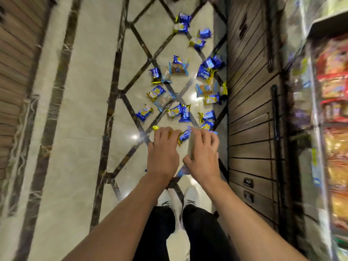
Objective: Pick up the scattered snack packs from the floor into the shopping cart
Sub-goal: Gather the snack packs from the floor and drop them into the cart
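Several blue-and-gold snack packs [185, 113] lie scattered on the cream tiled floor [84, 119], stretching from my hands to the far end of the aisle. My left hand [163, 153] is curled over a gold-edged pack [155, 128] whose end sticks out past my fingers. A clear-wrapped pack [192, 147] is gripped in my right hand [203, 157], thumb on its near side. A blue pack [183, 136] lies between the two hands, touching both. No shopping cart is in view.
A wooden cabinet front [250, 113] with a dark vertical handle runs along the right of the aisle. Beyond it is a shelf of red and orange packets [335, 87]. Wooden slats [17, 72] line the left. My white shoes [191, 194] stand below my hands.
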`<action>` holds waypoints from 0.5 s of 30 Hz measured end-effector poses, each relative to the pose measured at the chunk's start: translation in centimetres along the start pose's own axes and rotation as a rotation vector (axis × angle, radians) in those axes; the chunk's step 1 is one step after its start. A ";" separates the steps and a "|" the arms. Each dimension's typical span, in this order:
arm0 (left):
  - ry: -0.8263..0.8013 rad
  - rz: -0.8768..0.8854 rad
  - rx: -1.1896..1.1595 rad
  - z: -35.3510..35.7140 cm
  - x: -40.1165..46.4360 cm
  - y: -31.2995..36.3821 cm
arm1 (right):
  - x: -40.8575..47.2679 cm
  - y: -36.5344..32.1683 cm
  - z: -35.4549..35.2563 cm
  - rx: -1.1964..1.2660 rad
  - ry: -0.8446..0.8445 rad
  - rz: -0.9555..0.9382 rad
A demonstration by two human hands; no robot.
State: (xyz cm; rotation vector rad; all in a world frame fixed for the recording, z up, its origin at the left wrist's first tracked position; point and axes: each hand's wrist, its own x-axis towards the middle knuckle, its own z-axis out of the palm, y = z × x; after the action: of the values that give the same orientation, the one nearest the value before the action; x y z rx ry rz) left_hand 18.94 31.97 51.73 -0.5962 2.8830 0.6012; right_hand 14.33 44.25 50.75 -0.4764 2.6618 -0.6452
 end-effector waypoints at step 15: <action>0.361 -0.222 -0.158 -23.7 -1.3 -11.0 | 2.5 -26.3 -6.5 -0.048 0.110 -0.418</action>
State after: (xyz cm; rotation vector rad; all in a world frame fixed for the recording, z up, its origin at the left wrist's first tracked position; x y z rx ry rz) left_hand 23.30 13.47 69.72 -1.1385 3.0453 0.7593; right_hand 15.66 23.60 68.45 -1.0573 2.7033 -0.7418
